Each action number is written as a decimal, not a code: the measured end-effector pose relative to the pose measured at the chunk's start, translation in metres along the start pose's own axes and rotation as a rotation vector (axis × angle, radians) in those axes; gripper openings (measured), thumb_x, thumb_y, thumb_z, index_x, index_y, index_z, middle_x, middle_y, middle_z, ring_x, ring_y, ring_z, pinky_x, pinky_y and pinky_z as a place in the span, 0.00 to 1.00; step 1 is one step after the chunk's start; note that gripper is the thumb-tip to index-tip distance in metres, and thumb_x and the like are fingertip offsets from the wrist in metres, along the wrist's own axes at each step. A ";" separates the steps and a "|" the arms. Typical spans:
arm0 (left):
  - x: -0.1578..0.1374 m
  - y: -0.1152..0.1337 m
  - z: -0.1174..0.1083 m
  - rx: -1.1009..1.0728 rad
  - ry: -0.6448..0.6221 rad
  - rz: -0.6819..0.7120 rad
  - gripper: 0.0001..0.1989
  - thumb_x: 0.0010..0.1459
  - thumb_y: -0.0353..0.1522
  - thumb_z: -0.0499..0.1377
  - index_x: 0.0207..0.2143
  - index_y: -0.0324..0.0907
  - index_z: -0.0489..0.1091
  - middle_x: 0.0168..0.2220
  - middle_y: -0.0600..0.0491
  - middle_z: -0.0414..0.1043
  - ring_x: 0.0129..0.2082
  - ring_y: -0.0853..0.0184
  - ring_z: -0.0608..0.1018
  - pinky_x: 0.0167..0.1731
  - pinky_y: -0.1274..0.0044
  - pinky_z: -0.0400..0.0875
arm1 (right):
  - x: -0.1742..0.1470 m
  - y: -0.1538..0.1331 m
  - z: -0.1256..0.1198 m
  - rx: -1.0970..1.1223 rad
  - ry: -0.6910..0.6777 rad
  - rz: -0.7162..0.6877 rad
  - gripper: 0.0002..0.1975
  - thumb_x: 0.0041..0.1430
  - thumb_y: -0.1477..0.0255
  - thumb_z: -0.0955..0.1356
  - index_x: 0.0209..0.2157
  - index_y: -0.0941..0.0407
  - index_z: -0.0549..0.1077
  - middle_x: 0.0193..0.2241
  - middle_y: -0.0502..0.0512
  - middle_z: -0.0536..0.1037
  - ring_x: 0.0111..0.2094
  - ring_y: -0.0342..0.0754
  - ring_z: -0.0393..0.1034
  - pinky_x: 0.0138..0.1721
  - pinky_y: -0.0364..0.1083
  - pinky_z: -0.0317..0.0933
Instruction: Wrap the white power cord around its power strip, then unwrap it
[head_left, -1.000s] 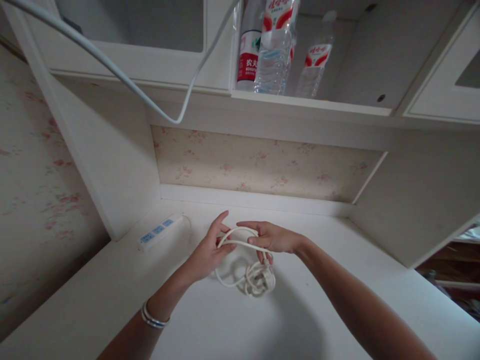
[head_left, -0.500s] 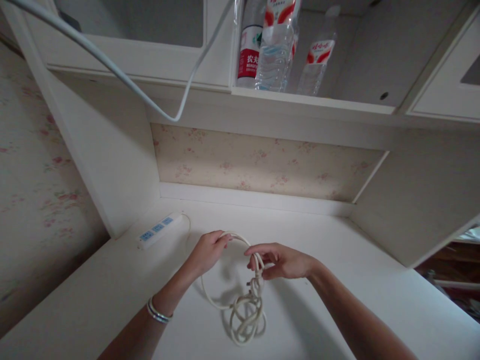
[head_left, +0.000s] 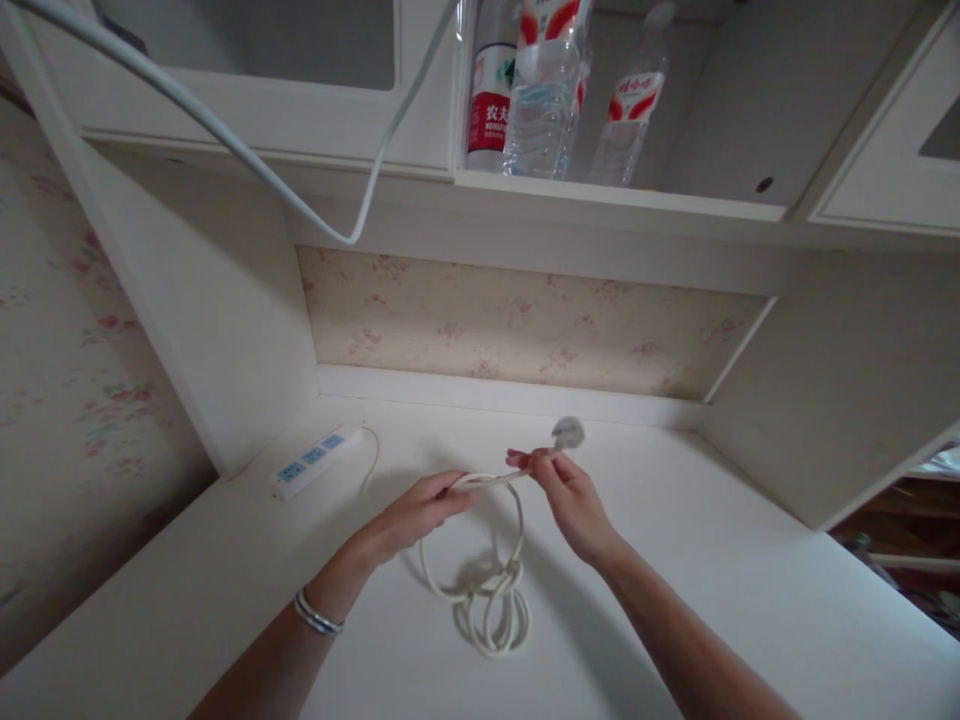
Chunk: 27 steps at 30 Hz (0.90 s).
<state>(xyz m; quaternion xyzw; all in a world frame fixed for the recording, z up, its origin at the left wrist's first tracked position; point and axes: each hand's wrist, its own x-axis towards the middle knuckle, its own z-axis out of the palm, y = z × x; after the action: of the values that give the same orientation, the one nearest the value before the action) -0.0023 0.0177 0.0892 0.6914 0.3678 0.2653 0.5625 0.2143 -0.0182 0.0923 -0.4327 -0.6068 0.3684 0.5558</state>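
A cream power cord (head_left: 495, 638) hangs in loops and a tangle below my hands, over a white desktop. My left hand (head_left: 420, 508), with silver bangles at the wrist, is closed on the upper part of the loop. To its right, my right hand (head_left: 568, 500) pinches the cord near its end, and a short stretch runs taut between the two hands. Beyond the right fingers sticks out the plug (head_left: 568, 432), smeared by motion. Left of the hands lies a white power strip (head_left: 311, 460) with blue socket faces, a thin cord leaving its far end.
Overhead, a cabinet shelf (head_left: 675, 200) holds several plastic bottles (head_left: 544, 110). A white cable or rod (head_left: 247, 150) dips across the upper left. White side panels (head_left: 202, 290) flank the desktop (head_left: 360, 640), with floral wallpaper (head_left: 480, 320) behind.
My right hand has moved up and right, drawing the plug end away from the tangle. The left hand has shifted slightly, still gripping the loop. The view has moved a little.
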 end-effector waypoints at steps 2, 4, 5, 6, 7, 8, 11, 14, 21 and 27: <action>-0.006 0.003 0.000 -0.015 -0.070 0.062 0.22 0.55 0.46 0.55 0.47 0.43 0.69 0.35 0.54 0.69 0.35 0.69 0.68 0.35 0.79 0.61 | 0.001 -0.006 0.002 0.286 0.112 0.064 0.14 0.61 0.58 0.61 0.31 0.54 0.67 0.28 0.51 0.73 0.38 0.47 0.70 0.48 0.52 0.60; -0.008 0.001 -0.002 -0.028 -0.069 0.065 0.24 0.58 0.48 0.50 0.52 0.45 0.65 0.44 0.51 0.69 0.43 0.66 0.67 0.42 0.77 0.60 | 0.003 -0.014 -0.001 0.500 0.170 0.092 0.13 0.60 0.59 0.63 0.29 0.53 0.65 0.21 0.45 0.66 0.29 0.43 0.68 0.41 0.49 0.64; -0.007 -0.003 -0.004 -0.032 -0.062 0.048 0.26 0.59 0.48 0.48 0.53 0.45 0.64 0.47 0.51 0.68 0.46 0.65 0.67 0.44 0.76 0.59 | 0.004 -0.017 -0.005 0.566 0.201 0.098 0.12 0.60 0.59 0.64 0.29 0.53 0.64 0.20 0.43 0.62 0.25 0.41 0.65 0.38 0.46 0.64; -0.005 -0.007 -0.006 -0.038 -0.054 0.031 0.26 0.60 0.49 0.46 0.54 0.45 0.63 0.49 0.50 0.67 0.47 0.65 0.66 0.45 0.75 0.59 | 0.005 -0.020 -0.010 0.611 0.235 0.098 0.12 0.59 0.60 0.64 0.29 0.53 0.64 0.19 0.42 0.59 0.22 0.39 0.61 0.34 0.45 0.64; -0.003 -0.012 -0.010 -0.047 -0.050 0.017 0.27 0.60 0.49 0.45 0.54 0.45 0.63 0.50 0.50 0.66 0.48 0.64 0.66 0.46 0.75 0.58 | 0.006 -0.022 -0.016 0.639 0.267 0.093 0.11 0.59 0.61 0.65 0.29 0.53 0.64 0.19 0.41 0.56 0.20 0.38 0.58 0.32 0.43 0.64; -0.001 -0.018 -0.013 -0.055 -0.046 0.010 0.27 0.60 0.49 0.45 0.54 0.45 0.64 0.51 0.50 0.66 0.49 0.64 0.66 0.47 0.74 0.58 | 0.007 -0.023 -0.022 0.653 0.294 0.088 0.11 0.58 0.61 0.66 0.29 0.53 0.64 0.18 0.41 0.55 0.19 0.38 0.55 0.30 0.42 0.63; 0.007 -0.032 -0.025 -0.037 0.017 -0.009 0.28 0.60 0.50 0.44 0.49 0.41 0.69 0.48 0.49 0.68 0.45 0.64 0.67 0.44 0.74 0.59 | 0.006 -0.022 -0.037 0.645 0.327 0.098 0.12 0.57 0.61 0.67 0.28 0.53 0.64 0.18 0.40 0.51 0.17 0.37 0.51 0.24 0.40 0.60; 0.012 -0.038 -0.032 0.075 0.059 -0.011 0.27 0.58 0.50 0.46 0.41 0.38 0.71 0.36 0.51 0.70 0.35 0.66 0.68 0.37 0.76 0.61 | 0.002 -0.019 -0.046 0.608 0.324 0.123 0.13 0.56 0.60 0.68 0.27 0.54 0.63 0.17 0.40 0.50 0.17 0.37 0.48 0.21 0.39 0.57; 0.008 -0.032 -0.024 0.374 0.009 0.163 0.19 0.59 0.44 0.47 0.28 0.40 0.68 0.28 0.55 0.63 0.30 0.69 0.65 0.31 0.80 0.59 | -0.004 -0.029 -0.054 0.557 0.342 0.107 0.11 0.56 0.62 0.68 0.28 0.54 0.65 0.18 0.41 0.52 0.18 0.37 0.49 0.23 0.40 0.58; -0.001 -0.039 -0.002 0.472 0.094 0.177 0.19 0.61 0.42 0.44 0.24 0.41 0.62 0.24 0.58 0.59 0.27 0.70 0.63 0.28 0.79 0.58 | 0.004 -0.013 -0.063 0.626 0.495 0.026 0.11 0.58 0.62 0.66 0.29 0.54 0.64 0.18 0.41 0.54 0.18 0.37 0.51 0.23 0.39 0.60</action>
<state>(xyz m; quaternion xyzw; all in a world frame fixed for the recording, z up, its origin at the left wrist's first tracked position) -0.0130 0.0217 0.0519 0.8199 0.3833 0.2524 0.3423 0.2751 -0.0208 0.1125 -0.3257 -0.3076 0.4270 0.7855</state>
